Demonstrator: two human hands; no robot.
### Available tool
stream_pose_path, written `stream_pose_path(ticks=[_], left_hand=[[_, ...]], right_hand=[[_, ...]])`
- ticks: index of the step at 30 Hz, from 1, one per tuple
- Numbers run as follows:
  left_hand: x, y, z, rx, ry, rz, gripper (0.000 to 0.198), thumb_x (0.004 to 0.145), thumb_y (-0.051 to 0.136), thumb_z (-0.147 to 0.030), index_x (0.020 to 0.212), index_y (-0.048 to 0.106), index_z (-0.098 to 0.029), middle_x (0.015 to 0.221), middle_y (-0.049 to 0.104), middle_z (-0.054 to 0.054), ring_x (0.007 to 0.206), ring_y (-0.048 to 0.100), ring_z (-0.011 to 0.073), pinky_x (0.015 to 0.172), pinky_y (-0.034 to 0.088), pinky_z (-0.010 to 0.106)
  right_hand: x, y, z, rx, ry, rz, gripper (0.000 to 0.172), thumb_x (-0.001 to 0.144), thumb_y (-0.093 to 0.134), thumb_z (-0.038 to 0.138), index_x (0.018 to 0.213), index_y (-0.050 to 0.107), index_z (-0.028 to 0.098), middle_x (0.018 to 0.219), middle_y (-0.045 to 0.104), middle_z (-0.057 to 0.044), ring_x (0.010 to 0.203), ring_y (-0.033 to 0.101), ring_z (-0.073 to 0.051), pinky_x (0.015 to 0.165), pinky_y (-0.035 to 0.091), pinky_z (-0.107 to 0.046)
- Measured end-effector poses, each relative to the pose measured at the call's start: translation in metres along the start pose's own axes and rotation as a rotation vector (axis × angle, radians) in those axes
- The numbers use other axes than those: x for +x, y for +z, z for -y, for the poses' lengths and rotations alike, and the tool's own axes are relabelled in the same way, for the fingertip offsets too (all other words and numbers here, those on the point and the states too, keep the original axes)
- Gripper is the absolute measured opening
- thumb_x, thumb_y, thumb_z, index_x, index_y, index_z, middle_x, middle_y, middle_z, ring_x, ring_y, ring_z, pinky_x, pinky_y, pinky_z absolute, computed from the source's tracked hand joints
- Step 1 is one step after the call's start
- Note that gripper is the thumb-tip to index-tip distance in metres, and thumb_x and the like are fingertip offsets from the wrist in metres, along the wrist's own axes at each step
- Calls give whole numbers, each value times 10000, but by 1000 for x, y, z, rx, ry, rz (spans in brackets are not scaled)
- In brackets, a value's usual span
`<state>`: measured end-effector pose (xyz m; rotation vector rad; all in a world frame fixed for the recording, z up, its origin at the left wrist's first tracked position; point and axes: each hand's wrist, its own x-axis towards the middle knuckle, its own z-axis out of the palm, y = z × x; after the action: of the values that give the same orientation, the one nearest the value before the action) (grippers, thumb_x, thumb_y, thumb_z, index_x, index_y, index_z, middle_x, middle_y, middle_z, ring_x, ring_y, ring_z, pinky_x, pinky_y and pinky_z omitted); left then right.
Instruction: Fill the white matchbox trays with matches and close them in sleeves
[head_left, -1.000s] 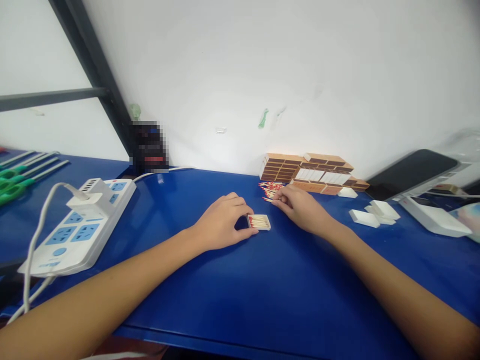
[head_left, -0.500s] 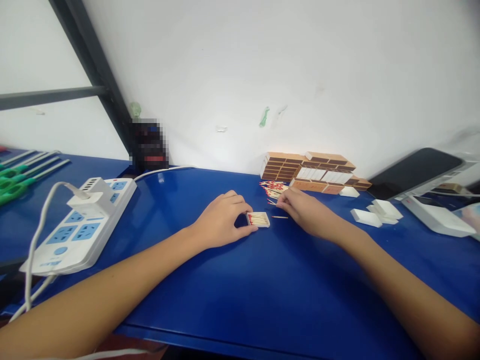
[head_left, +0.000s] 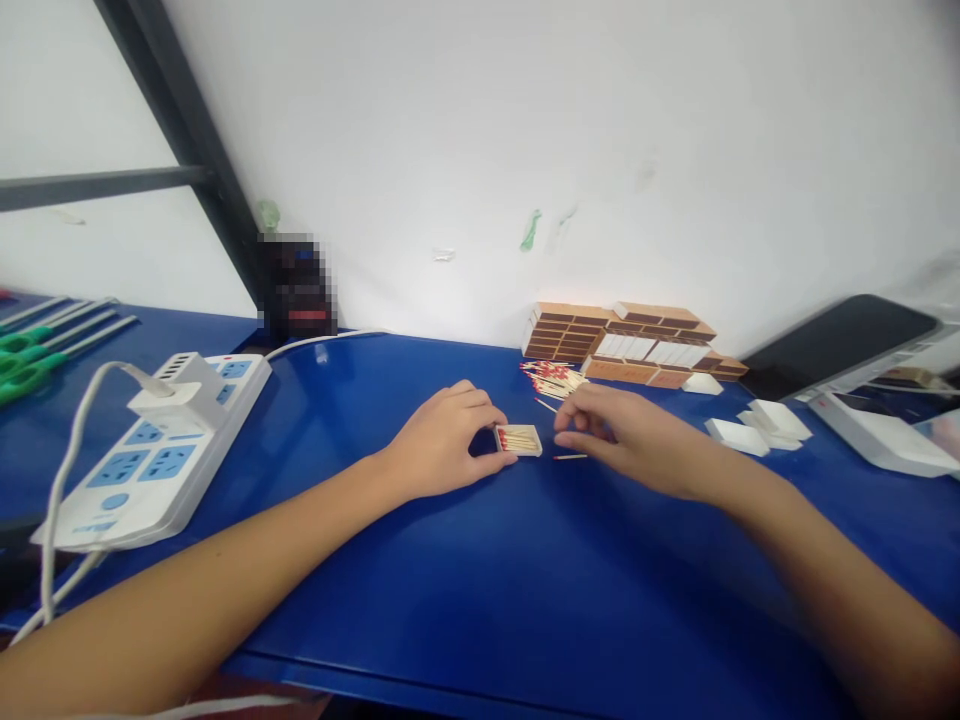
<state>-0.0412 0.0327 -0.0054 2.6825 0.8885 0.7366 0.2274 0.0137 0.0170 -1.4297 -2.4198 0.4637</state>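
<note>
My left hand rests on the blue table with its fingers curled round the left end of a small white matchbox tray filled with red-tipped matches. My right hand hovers just right of the tray, fingers bent and pinched together; what they hold, if anything, is hidden. A single match lies on the table below those fingertips. Behind them sits a loose pile of matches, with one stray match in front of it.
Stacked brown and white matchboxes stand against the wall. Empty white trays lie at the right, with a dark phone and a white device beyond. A white power strip with cable lies left; green-handled tools are far left.
My right hand drew back from the match pile toward the tray. A single match now lies on the table beside the tray. My left hand stayed on the tray.
</note>
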Motion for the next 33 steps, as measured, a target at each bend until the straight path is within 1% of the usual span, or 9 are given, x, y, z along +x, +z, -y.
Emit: stream_pose_path(ticks=[3, 7, 10, 15, 18, 21, 24, 29, 33], left_hand=[[0, 0, 1, 2, -2, -9, 308, 907, 760, -430, 1091, 737, -184, 1000, 716, 62, 966, 603, 231, 911, 502, 397], [0, 1, 2, -13, -36, 0, 300, 905, 760, -430, 1077, 742, -184, 975, 712, 59, 942, 596, 230, 884, 506, 393], [0, 1, 1, -30, -55, 5, 313, 894, 770, -440, 1078, 742, -188, 988, 717, 61, 962, 602, 235, 892, 507, 395], [0, 4, -5, -50, -36, -2, 293, 902, 764, -433, 1061, 740, -188, 981, 720, 58, 941, 616, 225, 899, 500, 391], [0, 4, -6, -58, -19, -16, 278, 914, 751, -441, 1033, 735, -190, 945, 716, 54, 913, 611, 222, 871, 499, 384], [0, 1, -6, -61, -5, -37, 267, 911, 758, -421, 1046, 732, -193, 958, 720, 54, 922, 609, 224, 869, 501, 384], [1, -2, -5, -74, -8, -81, 301, 904, 768, -427, 1089, 731, -192, 1002, 726, 57, 967, 611, 229, 893, 506, 386], [0, -2, -4, -57, -37, -1, 297, 891, 780, -424, 1071, 741, -190, 980, 723, 56, 943, 616, 226, 875, 513, 385], [0, 1, -2, -49, -63, -17, 296, 885, 783, -429, 1060, 739, -195, 989, 724, 56, 960, 621, 231, 891, 514, 390]], right_hand=[[-4, -6, -10, 57, 52, 160, 201, 973, 618, 423, 912, 684, 243, 868, 672, -33, 732, 593, -186, 642, 461, -311], [-8, -6, -10, 82, 28, 196, 239, 1007, 566, 407, 877, 673, 238, 909, 704, -52, 785, 620, -203, 690, 484, -330], [-8, -5, -3, 63, -3, 150, 240, 1030, 525, 380, 882, 651, 239, 941, 703, -64, 819, 625, -214, 720, 489, -344], [0, 11, 22, 43, -41, -79, 215, 1050, 488, 345, 913, 617, 242, 940, 678, -67, 826, 613, -211, 726, 470, -338], [5, 20, 30, 60, -90, -93, 176, 1029, 527, 318, 902, 618, 237, 931, 669, -60, 788, 607, -196, 697, 462, -320], [9, 16, 20, 53, -52, -192, 201, 1024, 536, 336, 885, 634, 230, 858, 659, -49, 731, 577, -187, 667, 439, -314], [14, 11, -3, -3, 53, -314, 249, 1004, 557, 394, 851, 649, 220, 800, 650, -49, 685, 555, -189, 640, 411, -323], [22, 20, -30, -43, 142, -211, 264, 946, 615, 451, 817, 629, 221, 782, 658, -40, 674, 565, -192, 618, 405, -318], [20, 21, -23, -33, 122, -223, 245, 974, 565, 380, 786, 586, 224, 763, 637, -39, 672, 554, -191, 624, 402, -318]])
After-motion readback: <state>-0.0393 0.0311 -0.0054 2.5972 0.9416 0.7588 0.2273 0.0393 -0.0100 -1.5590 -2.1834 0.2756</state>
